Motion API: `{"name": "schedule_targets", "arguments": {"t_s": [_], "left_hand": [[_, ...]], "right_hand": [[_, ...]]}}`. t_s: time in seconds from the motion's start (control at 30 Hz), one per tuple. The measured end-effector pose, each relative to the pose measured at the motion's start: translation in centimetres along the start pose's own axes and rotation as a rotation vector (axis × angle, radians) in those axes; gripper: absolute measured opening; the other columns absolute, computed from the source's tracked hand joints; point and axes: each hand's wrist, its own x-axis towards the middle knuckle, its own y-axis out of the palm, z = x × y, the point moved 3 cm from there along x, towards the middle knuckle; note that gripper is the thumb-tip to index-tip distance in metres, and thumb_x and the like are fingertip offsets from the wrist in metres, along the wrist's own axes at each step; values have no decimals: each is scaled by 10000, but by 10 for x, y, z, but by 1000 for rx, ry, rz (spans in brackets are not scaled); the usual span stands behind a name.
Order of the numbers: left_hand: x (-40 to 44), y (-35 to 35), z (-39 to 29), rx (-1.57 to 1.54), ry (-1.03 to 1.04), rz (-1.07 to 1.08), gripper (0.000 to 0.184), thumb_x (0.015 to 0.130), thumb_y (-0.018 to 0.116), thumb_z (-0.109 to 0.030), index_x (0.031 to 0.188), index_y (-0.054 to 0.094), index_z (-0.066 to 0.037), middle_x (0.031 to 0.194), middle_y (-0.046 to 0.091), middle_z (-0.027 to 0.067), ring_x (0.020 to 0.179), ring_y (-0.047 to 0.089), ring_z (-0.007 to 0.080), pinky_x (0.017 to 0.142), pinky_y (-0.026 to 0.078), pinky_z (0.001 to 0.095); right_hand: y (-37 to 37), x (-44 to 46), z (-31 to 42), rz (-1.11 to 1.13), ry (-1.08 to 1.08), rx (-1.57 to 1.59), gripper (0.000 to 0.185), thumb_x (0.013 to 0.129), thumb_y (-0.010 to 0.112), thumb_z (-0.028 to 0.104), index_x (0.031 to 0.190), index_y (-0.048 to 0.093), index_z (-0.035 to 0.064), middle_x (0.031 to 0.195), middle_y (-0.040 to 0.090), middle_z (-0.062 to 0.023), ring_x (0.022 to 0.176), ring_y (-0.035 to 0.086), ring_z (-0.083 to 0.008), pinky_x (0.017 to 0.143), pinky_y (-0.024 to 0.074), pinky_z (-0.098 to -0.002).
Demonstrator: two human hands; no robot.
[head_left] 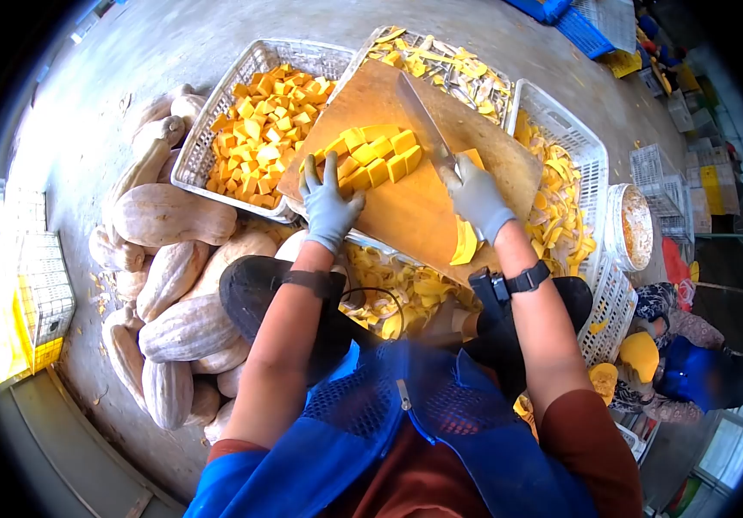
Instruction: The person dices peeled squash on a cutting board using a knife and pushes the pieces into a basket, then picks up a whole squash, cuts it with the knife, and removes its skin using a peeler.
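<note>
My left hand (330, 207), in a grey glove, has its fingers spread at the left end of a row of cut pumpkin chunks (376, 157). The chunks lie on a wooden cutting board (419, 216). A large knife (425, 116) is gripped by the handle in my gloved right hand (478, 198). Its blade points away from me, just right of the chunks, and I cannot tell whether it touches the board. One pumpkin strip (465, 242) lies below my right hand, and another piece (472, 158) shows beyond it.
A white crate (201, 138) of pumpkin cubes stands to the left, with whole pumpkins (186, 328) piled nearer. Crates of peelings (553, 203) surround the board. A white bucket (629, 226) stands at right, near another person (691, 367) holding a pumpkin piece.
</note>
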Motion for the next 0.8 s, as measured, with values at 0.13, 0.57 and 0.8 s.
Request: {"name": "schedule_targets", "arguments": {"t_s": [0.13, 0.57, 0.8], "left_hand": [[0, 4, -2, 86, 30, 6, 873, 663, 762, -357, 1412, 360, -156, 1465, 189, 290, 1331, 193, 491, 1082, 275, 487], [19, 25, -71, 341, 483, 93, 516, 742, 676, -400, 1231, 564, -280, 1298, 495, 128, 1236, 407, 369, 1053, 163, 628], [32, 65, -76, 223, 517, 89, 295, 732, 678, -293, 1020, 638, -243, 1257, 524, 134, 1193, 448, 379, 1024, 303, 535]], "right_hand": [[-5, 11, 5, 24, -16, -47, 348, 927, 471, 317, 1058, 531, 1, 910, 624, -278, 869, 601, -437, 761, 472, -473], [6, 47, -3, -97, 0, 5, 353, 916, 481, 327, 1019, 537, -6, 864, 634, -264, 823, 614, -427, 725, 472, -487], [-5, 29, -6, -50, 158, 228, 312, 913, 508, 295, 1020, 539, 4, 820, 637, -243, 775, 628, -402, 689, 480, -458]]}}
